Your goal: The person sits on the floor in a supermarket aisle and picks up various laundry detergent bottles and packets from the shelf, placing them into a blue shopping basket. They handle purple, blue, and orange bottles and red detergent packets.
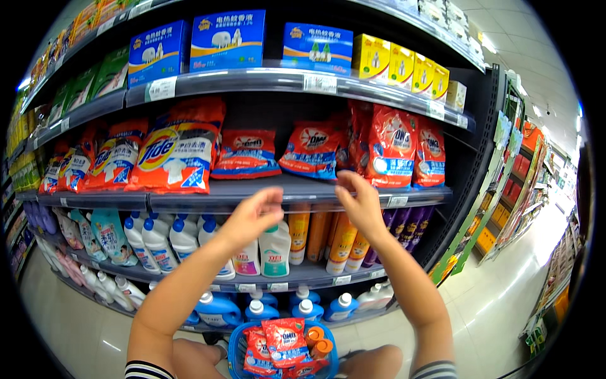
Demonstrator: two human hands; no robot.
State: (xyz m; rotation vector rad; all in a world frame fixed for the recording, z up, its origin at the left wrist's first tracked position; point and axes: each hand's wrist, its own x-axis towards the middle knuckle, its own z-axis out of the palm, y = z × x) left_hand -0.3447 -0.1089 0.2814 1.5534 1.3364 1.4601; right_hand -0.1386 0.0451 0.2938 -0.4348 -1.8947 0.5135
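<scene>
My left hand [258, 214] is raised before the edge of the middle shelf, fingers apart and slightly blurred, holding nothing. My right hand [358, 196] reaches to the same shelf edge, its fingertips just below an OMO detergent bag [310, 149] that leans to one side; whether they touch cannot be told. Another OMO bag [246, 154] lies to the left, beside a large Tide detergent bag [173, 154]. Taller OMO bags [392, 147] stand on the right. Low in front of me, a blue plastic basket [233, 353] holds several OMO bags [285, 342] and orange-capped containers [322, 348].
The shelf rim [199, 201] runs across below the bags. White bottles [274, 251] and yellow spray cans [342, 248] stand underneath, with blue jugs [218, 310] lower down. Blue boxes [227, 40] stand on the shelf above. An aisle floor [506, 293] shows at right.
</scene>
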